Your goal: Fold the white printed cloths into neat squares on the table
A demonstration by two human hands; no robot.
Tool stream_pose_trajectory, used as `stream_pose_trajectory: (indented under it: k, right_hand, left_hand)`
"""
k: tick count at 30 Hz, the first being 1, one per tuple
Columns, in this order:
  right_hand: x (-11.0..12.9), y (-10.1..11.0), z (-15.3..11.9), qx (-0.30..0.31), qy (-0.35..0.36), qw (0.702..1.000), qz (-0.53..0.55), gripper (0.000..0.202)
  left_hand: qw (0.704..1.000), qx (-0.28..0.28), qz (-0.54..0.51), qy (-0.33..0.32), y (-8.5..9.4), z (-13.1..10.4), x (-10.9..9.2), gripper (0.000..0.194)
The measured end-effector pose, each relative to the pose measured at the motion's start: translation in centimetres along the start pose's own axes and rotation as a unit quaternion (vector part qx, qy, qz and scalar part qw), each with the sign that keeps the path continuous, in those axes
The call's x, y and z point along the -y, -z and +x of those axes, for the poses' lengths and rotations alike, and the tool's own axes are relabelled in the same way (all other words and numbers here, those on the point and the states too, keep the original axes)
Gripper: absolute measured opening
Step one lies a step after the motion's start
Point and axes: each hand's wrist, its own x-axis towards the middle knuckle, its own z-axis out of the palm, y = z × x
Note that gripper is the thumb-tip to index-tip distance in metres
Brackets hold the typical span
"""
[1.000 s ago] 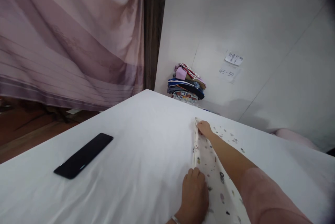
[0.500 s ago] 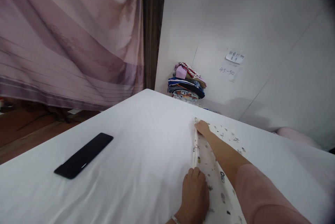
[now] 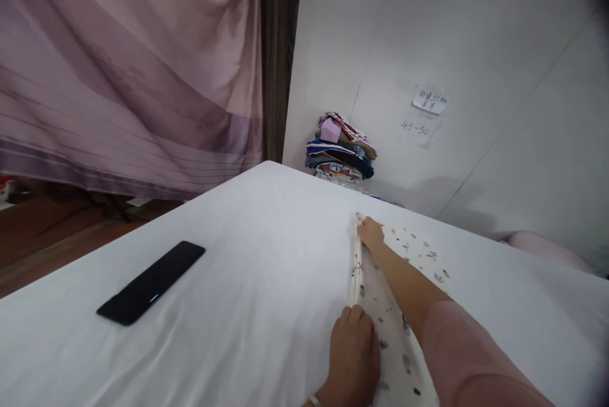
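Note:
A cream cloth [image 3: 390, 331] printed with small dark leaf and fruit shapes lies on the white-covered table, its left edge gathered into narrow folds. My right hand [image 3: 371, 233] is closed on the far corner of that edge, its arm crossing over the cloth. Closer to me, my left hand [image 3: 353, 351], with a band at the wrist, grips the same edge at its near part. Its fingertips are curled under and partly hidden. The rest of the cloth spreads to the right, some of it behind my right forearm.
A black phone-like slab [image 3: 152, 283] lies flat on the left of the white table [image 3: 266, 236]. Folded clothes [image 3: 340, 147] are stacked beyond the far edge by the wall. Paper notes [image 3: 429, 101] hang on the wall. A pink curtain [image 3: 128, 64] hangs at the left.
My right hand has shifted very slightly at the cloth's far corner, and its fingers show a little more. My left hand keeps its grip in nearly the same place.

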Motion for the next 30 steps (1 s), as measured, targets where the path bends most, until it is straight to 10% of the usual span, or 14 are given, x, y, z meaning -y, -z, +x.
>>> stream_pose_trajectory:
  k: [6, 13, 19, 24, 30]
  right_hand:
    - [-1.5, 0.5, 0.7, 0.018, 0.071, 0.997, 0.019, 0.028]
    - [-12.0, 4.8, -0.3, -0.058, 0.040, 0.997, -0.035, 0.043]
    - [-17.1, 3.2, -0.7, 0.037, 0.040, 0.987, -0.153, 0.050]
    - [-15.6, 3.0, -0.2, 0.033, 0.022, 0.987, -0.158, 0.052]
    - [-8.2, 1.1, 0.0, 0.048, 0.147, 0.982, -0.110, 0.061]
  left_hand:
    - [1.000, -0.004, 0.006, -0.004, 0.2, 0.0, 0.0, 0.015]
    - [1.000, -0.003, -0.005, -0.001, 0.6, 0.2, -0.3, 0.016]
    - [1.000, -0.014, -0.026, -0.005, 1.2, 0.4, -0.4, 0.014]
    - [1.000, -0.009, -0.019, 0.000, 1.0, 0.4, -0.2, 0.013]
    - [1.000, -0.008, -0.014, -0.010, 0.7, 0.4, -0.1, 0.014]
